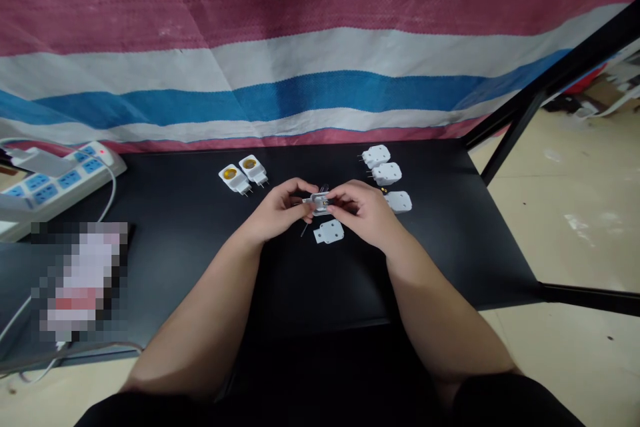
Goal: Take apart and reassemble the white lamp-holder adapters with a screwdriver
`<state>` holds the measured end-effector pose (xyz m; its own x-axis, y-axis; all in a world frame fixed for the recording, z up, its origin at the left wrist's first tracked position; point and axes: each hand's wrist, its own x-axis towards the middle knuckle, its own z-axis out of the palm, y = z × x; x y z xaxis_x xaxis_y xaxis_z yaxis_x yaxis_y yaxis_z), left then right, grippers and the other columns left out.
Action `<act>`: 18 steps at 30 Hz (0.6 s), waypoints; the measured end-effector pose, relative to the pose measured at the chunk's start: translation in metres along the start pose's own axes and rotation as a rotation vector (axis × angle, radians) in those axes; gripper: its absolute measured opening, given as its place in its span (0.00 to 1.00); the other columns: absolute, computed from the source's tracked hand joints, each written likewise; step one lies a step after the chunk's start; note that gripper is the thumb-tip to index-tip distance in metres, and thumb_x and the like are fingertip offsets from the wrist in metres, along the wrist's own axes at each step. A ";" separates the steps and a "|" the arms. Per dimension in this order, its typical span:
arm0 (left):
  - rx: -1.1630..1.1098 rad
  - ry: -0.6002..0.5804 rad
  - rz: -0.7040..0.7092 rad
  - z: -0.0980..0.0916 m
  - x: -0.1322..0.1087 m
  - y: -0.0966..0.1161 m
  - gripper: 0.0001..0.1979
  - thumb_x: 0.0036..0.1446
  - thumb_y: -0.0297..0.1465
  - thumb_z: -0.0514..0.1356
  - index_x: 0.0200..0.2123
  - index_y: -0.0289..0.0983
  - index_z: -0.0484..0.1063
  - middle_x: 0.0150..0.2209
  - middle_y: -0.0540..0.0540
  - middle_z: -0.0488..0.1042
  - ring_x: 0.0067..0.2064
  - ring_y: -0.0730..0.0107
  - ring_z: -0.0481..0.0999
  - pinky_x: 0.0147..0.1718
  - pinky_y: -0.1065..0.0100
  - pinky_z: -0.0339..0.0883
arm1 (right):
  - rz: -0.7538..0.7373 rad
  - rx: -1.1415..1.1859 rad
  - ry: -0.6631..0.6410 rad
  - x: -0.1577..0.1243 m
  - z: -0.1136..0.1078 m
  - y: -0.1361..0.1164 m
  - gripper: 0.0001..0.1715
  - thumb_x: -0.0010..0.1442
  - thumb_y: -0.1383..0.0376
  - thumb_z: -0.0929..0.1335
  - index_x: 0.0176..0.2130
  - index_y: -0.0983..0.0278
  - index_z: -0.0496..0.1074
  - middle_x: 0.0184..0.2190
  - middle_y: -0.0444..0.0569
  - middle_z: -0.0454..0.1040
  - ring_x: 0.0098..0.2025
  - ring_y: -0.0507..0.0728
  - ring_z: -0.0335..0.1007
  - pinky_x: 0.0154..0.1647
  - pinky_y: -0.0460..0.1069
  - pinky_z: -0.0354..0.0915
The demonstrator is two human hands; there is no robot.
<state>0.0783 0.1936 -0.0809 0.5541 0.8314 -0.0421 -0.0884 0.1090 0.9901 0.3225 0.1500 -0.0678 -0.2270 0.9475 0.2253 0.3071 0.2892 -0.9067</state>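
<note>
Over the middle of a black table (175, 240), my left hand (278, 211) and my right hand (364, 210) meet, both pinching a small white plug part (318, 201) between their fingertips. Just below them a flat white cover piece (329, 232) lies on the table. A thin dark pin-like piece (303, 229) lies beside my left hand.
Two white plug adapters with yellow centres (243, 174) lie to the back left, three plain white ones (386, 175) to the back right. A white and blue power strip (55, 180) sits at far left, a blurred patch below it. A striped tarp (320, 47) hangs behind.
</note>
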 end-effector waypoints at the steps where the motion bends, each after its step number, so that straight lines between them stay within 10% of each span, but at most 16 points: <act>1: -0.010 0.007 -0.011 0.000 0.000 -0.001 0.15 0.63 0.31 0.75 0.50 0.35 0.78 0.44 0.44 0.82 0.36 0.73 0.83 0.37 0.70 0.83 | 0.006 0.003 -0.005 0.000 0.000 0.000 0.08 0.66 0.66 0.77 0.46 0.57 0.83 0.44 0.48 0.78 0.40 0.55 0.81 0.40 0.53 0.81; 18: -0.246 0.045 -0.266 0.005 -0.004 0.003 0.19 0.55 0.31 0.81 0.44 0.36 0.79 0.35 0.51 0.84 0.32 0.76 0.85 0.36 0.75 0.85 | 0.030 -0.076 -0.031 0.001 -0.001 0.000 0.08 0.60 0.66 0.77 0.41 0.59 0.81 0.35 0.45 0.78 0.34 0.54 0.77 0.38 0.53 0.77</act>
<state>0.0797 0.1880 -0.0772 0.5481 0.7787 -0.3053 -0.1450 0.4480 0.8822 0.3226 0.1509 -0.0670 -0.2448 0.9515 0.1862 0.3831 0.2713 -0.8830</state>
